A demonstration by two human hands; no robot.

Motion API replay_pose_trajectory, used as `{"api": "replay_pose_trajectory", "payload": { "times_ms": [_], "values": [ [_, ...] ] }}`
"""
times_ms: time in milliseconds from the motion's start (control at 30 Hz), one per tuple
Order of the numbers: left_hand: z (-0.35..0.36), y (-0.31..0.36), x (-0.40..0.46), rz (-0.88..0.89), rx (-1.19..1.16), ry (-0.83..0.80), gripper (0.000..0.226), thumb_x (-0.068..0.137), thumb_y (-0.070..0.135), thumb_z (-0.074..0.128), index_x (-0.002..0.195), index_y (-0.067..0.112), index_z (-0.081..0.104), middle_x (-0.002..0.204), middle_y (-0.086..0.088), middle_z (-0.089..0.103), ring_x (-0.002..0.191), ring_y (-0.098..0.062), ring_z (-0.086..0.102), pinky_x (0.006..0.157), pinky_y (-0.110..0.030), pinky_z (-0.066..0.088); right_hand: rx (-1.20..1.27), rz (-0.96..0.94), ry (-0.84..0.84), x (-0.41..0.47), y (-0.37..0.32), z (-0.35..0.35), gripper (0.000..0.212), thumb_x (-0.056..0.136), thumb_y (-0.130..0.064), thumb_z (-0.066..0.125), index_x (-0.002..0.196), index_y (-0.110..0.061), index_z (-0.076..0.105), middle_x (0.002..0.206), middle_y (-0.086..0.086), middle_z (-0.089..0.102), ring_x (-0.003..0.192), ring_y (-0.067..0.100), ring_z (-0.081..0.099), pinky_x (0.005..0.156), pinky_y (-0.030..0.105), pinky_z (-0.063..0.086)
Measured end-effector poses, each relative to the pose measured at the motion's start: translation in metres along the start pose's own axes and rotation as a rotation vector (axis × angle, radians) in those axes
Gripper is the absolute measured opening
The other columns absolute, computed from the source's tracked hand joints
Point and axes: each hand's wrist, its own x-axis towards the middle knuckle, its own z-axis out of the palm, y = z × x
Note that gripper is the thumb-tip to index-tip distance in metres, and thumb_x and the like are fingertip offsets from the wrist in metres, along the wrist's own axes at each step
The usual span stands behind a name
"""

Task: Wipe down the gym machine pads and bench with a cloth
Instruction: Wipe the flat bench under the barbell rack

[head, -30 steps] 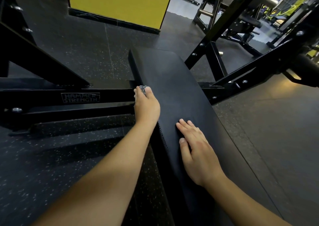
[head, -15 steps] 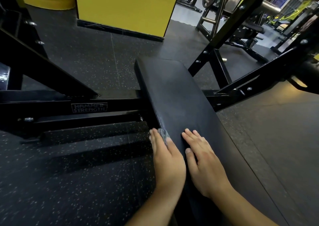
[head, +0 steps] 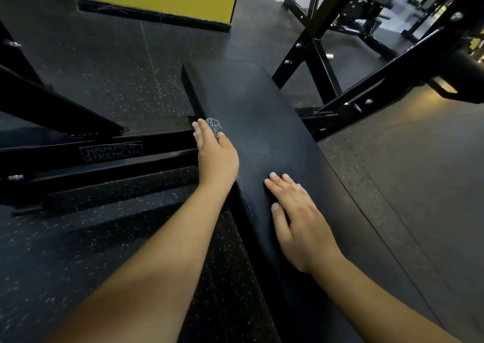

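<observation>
The step in hand looks like wiping the long left edge of the bench point(head: 262, 123): the left hand point(head: 216, 157) sits on that edge about halfway along the black pad, fingers running down over the side, with a small speckled cloth point(head: 214, 128) bunched under them so that only a tuft shows between forefinger and thumb. That grip is closed on the cloth, the fingers and thumb pinching it against the bench edge. The right hand point(head: 301, 219) lies flat on the top of the bench, nearer the person than the cloth, fingers straight and together, holding nothing; it seems to serve as a brace. By the look of it the next move calls for drawing the cloth along the edge toward the far end of the bench or back toward the body, keeping pressure on the side face, and then sweeping the broad top, which the right hand would have to clear. How much of the bench is already wiped cannot be judged, since the dark pad shows no clear wet or dry line. Most of the cloth is hidden beneath the left hand, so its size and fold are unknown. The near end of the bench is cut off by the lower border, and the machine frame point(head: 112, 150) left of the bench, with its name plate, runs out of view.
</observation>
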Motion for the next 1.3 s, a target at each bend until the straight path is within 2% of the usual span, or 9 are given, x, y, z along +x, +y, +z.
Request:
{"api": "replay_pose_trajectory", "payload": {
  "times_ms": [233, 367, 600, 767, 900, 1067, 1200, 1300],
  "values": [
    [-0.001, 0.001, -0.007, -0.015, -0.005, -0.029, 0.06, 0.112, 0.021, 0.031, 0.164, 0.014, 0.003, 0.172, 0.0, -0.003, 0.158, -0.014, 0.0, 0.12, -0.021, 0.003, -0.001, 0.016, -0.012, -0.001, 0.0, 0.001, 0.053, 0.103, -0.027, 0.034, 0.155, -0.025, 0.041, 0.163, -0.015, 0.031, 0.154, 0.002, 0.014, 0.128, 0.031, 0.01],
    [-0.003, 0.002, -0.01, -0.024, -0.015, -0.062, 0.06, 0.112, 0.022, 0.029, 0.164, 0.014, 0.001, 0.172, 0.0, -0.004, 0.158, -0.015, 0.001, 0.123, -0.029, 0.007, 0.008, 0.002, 0.009, 0.001, 0.003, 0.002, 0.05, 0.106, -0.023, 0.038, 0.155, -0.027, 0.041, 0.163, -0.015, 0.031, 0.154, 0.001, 0.015, 0.128, 0.032, 0.011],
    [-0.005, -0.013, -0.077, -0.003, -0.007, -0.104, 0.061, 0.111, 0.026, 0.029, 0.165, 0.017, 0.0, 0.172, 0.001, 0.0, 0.158, -0.02, 0.007, 0.126, -0.035, 0.01, 0.035, -0.007, 0.037, -0.001, 0.003, 0.007, 0.049, 0.106, -0.021, 0.038, 0.155, -0.025, 0.041, 0.163, -0.012, 0.032, 0.154, 0.006, 0.018, 0.128, 0.032, 0.012],
    [0.0, -0.029, -0.144, 0.025, -0.031, -0.119, 0.061, 0.111, 0.025, 0.031, 0.164, 0.018, 0.002, 0.172, 0.003, -0.001, 0.158, -0.011, 0.0, 0.122, -0.023, 0.001, 0.042, -0.022, 0.015, -0.002, 0.006, 0.005, 0.049, 0.107, -0.02, 0.035, 0.156, -0.024, 0.038, 0.164, -0.01, 0.03, 0.155, 0.009, 0.016, 0.128, 0.034, 0.012],
    [0.004, -0.035, -0.207, 0.007, -0.057, -0.115, 0.063, 0.11, 0.025, 0.033, 0.164, 0.025, 0.001, 0.172, 0.009, -0.002, 0.157, -0.006, 0.001, 0.126, -0.024, 0.004, 0.05, -0.04, -0.003, -0.001, 0.008, 0.002, 0.048, 0.108, -0.021, 0.035, 0.156, -0.022, 0.038, 0.165, -0.008, 0.03, 0.155, 0.011, 0.016, 0.128, 0.036, 0.012],
    [0.002, -0.047, -0.286, -0.044, -0.101, -0.143, 0.061, 0.111, 0.037, 0.03, 0.161, 0.039, -0.005, 0.167, 0.025, -0.007, 0.153, 0.006, -0.003, 0.122, -0.015, 0.0, 0.062, -0.054, -0.014, -0.001, 0.007, 0.003, 0.048, 0.109, -0.023, 0.034, 0.157, -0.022, 0.037, 0.165, -0.008, 0.029, 0.155, 0.011, 0.015, 0.128, 0.035, 0.01],
    [0.002, -0.042, -0.278, -0.091, -0.134, -0.12, 0.061, 0.111, 0.036, 0.032, 0.162, 0.039, -0.001, 0.169, 0.022, -0.001, 0.154, 0.003, 0.002, 0.125, -0.021, 0.005, 0.066, -0.063, -0.002, -0.001, 0.006, 0.003, 0.047, 0.109, -0.023, 0.035, 0.156, -0.022, 0.037, 0.165, -0.007, 0.029, 0.155, 0.012, 0.015, 0.128, 0.035, 0.009],
    [0.009, -0.032, -0.235, -0.085, -0.13, -0.053, 0.061, 0.111, 0.032, 0.031, 0.164, 0.027, 0.002, 0.171, 0.01, 0.003, 0.157, -0.007, 0.005, 0.126, -0.025, 0.007, 0.069, -0.06, 0.006, 0.001, 0.007, 0.005, 0.047, 0.109, -0.022, 0.035, 0.156, -0.022, 0.038, 0.165, -0.008, 0.029, 0.155, 0.011, 0.015, 0.128, 0.033, 0.008]
  ]
}}
